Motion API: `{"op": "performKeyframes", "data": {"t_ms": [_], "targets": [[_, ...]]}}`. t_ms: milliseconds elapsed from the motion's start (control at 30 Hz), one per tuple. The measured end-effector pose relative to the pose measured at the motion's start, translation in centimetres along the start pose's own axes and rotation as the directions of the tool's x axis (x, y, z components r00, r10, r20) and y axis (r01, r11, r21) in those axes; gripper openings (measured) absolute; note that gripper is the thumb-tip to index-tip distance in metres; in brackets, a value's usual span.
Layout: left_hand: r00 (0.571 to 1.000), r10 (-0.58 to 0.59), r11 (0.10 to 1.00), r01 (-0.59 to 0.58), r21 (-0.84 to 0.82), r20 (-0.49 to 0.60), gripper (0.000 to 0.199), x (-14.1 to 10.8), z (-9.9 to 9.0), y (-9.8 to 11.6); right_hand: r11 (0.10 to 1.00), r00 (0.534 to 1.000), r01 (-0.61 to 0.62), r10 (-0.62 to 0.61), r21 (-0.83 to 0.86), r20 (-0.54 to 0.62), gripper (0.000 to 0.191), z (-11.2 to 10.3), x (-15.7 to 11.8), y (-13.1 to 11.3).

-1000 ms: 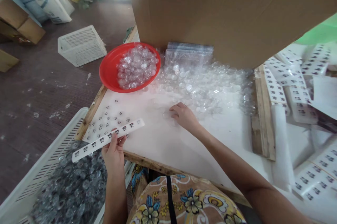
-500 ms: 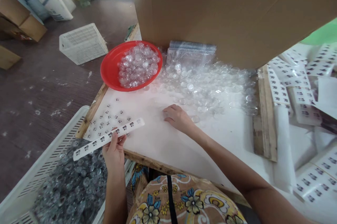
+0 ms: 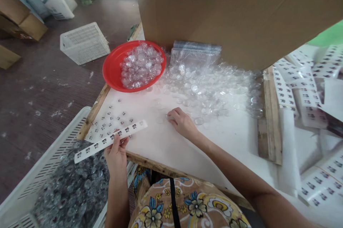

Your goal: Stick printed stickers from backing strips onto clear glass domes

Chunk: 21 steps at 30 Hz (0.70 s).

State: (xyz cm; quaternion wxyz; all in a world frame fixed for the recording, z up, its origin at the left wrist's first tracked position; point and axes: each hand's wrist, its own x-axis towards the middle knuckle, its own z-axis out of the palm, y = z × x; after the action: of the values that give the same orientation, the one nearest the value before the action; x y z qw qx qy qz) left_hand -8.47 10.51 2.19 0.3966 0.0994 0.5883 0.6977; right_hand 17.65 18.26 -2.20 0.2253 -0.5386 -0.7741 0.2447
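Observation:
My left hand (image 3: 116,149) grips a white strip of panda stickers (image 3: 104,141) between thumb and fingers, tilted over the table's left front edge. My right hand (image 3: 182,123) is low over the white tabletop (image 3: 214,145), its fingertips drawn together. Whatever they pinch, if anything, is hidden. A faint clear disc (image 3: 160,119) lies just left of those fingertips, and another clear disc (image 3: 198,121) lies by the back of the hand. Beyond spreads a heap of clear discs (image 3: 203,92). Several clear pieces bearing panda stickers (image 3: 109,118) lie behind the strip.
A red basin (image 3: 112,74) of clear discs stands at the back left. Below the table's left side is a white crate (image 3: 53,165) full of clear pieces. Plastic bags (image 3: 195,54) lie before a large cardboard box (image 3: 227,13). Sticker sheets (image 3: 321,178) are stacked right, past a wooden rail (image 3: 272,120).
The fingers of my right hand have drawn closer together, and the hand has shifted very slightly. My left hand keeps the sticker strip in the same place.

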Motion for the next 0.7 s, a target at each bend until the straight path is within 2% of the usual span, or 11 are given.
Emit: {"op": "performKeyframes", "data": {"t_ms": [133,267,367,433,533,600,700], "targets": [[1.000,0.021,1.000,-0.021,0.016,0.008,0.036,-0.1,0.3,0.2,0.999,1.000,0.018,-0.019,-0.049,-0.022,0.018,0.5,-0.9,-0.2],[0.999,0.032,0.999,-0.032,0.027,0.022,0.033,-0.1,0.2,0.2,0.986,0.986,0.167,-0.166,-0.015,0.015,0.017,0.5,-2.5,-0.3],[1.000,0.020,1.000,-0.020,0.015,0.022,0.033,-0.1,0.1,0.0,0.975,0.974,0.216,-0.218,0.051,0.056,0.016,0.1,-3.5,-0.5],[1.000,0.013,1.000,-0.013,0.003,0.021,0.034,-0.1,0.2,-0.1,0.972,0.978,0.197,-0.204,0.129,0.038,0.011,-0.2,-3.4,-0.7],[1.000,0.008,1.000,-0.007,-0.012,0.018,0.033,-0.2,0.3,0.0,0.975,0.994,0.109,-0.102,0.195,-0.047,0.011,-0.3,-2.2,-0.8],[1.000,0.007,1.000,-0.006,-0.016,0.019,0.033,-0.3,0.4,0.1,0.990,0.997,0.047,-0.038,0.132,-0.072,0.015,-0.1,-1.1,-0.7],[1.000,0.015,1.000,-0.015,-0.013,0.008,0.034,-0.3,0.2,0.3,1.000,0.999,0.007,-0.007,0.002,-0.031,0.017,0.3,0.0,-0.4]]}}
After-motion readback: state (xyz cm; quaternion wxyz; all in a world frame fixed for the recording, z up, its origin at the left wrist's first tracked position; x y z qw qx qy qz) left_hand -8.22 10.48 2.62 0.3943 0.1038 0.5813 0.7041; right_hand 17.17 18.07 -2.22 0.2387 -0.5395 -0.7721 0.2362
